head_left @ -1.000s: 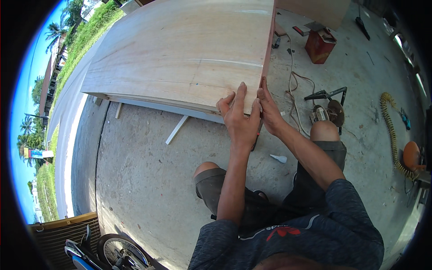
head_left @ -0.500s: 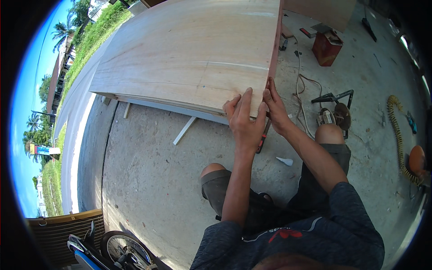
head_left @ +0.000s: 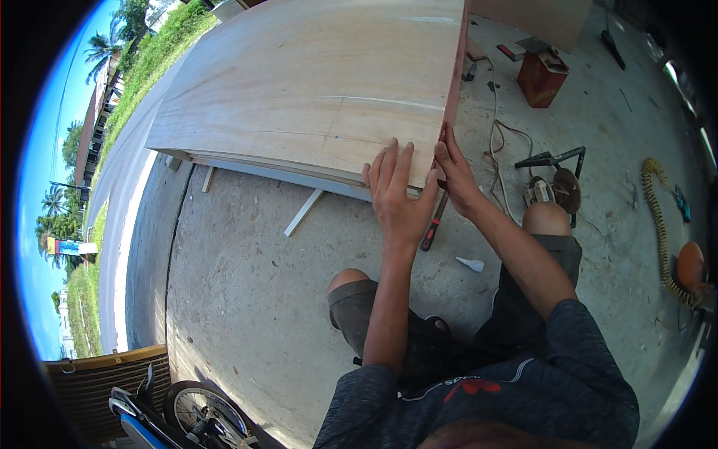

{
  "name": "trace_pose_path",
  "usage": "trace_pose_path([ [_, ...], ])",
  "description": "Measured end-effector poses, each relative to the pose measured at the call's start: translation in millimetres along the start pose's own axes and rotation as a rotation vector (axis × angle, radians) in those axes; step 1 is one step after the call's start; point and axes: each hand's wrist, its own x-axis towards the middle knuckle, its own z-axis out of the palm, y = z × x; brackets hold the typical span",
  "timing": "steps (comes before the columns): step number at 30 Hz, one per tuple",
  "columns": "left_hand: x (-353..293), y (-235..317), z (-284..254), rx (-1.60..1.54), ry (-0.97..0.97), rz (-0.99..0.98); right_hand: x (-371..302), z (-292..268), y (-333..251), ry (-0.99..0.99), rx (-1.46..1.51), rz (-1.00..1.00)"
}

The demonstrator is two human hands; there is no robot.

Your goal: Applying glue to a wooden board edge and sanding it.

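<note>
A large plywood panel lies at the far side of the concrete floor, its near right corner beneath the person's hands. The left hand rests on the panel's top face just left of that corner, its fingers extended toward the far side and slightly spread, the thumb angled right toward the edge. The right hand is against the reddish right edge, its fingers pointing far along it and the thumb at the corner; whether they pinch the edge cannot be told. The two hands are close beside each other. Just nearer than the corner lies a tool with a red-and-black handle, with a white nozzle near it, to the right. Farther right are a grinder and a red box.
</note>
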Motion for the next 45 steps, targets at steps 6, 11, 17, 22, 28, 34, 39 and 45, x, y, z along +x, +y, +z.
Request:
trace_pose_path([
  [6, -6, -7, -2, 0.114, -0.043, -0.077, 0, -2, 0, -0.025, -0.036, -0.019],
  [11, -5, -7, -5, 0.107, -0.084, -0.079, -8, 3, -1, -0.04, -0.04, -0.009],
  [17, -2, -6, -3, 0.087, -0.162, -0.096, -5, -4, 29, -0.035, -0.077, -0.06],
  [22, 1, -4, -9, 0.061, -0.142, -0.092, -11, 6, 15, -0.077, 0.111, -0.058],
  [28, -2, -3, -8, 0.062, -0.126, -0.087, 2, -2, 30, -0.099, 0.081, -0.173],
  [34, -2, 0, -8, 0.101, -0.136, -0.089, 5, -5, 33, -0.061, 0.012, -0.158],
  [39, -2, -1, -9, 0.108, -0.139, -0.09, 8, -1, 21, -0.047, 0.051, -0.128],
  [45, -1, -6, -8, 0.039, -0.146, -0.083, 3, 2, 14, -0.092, 0.112, -0.052],
])
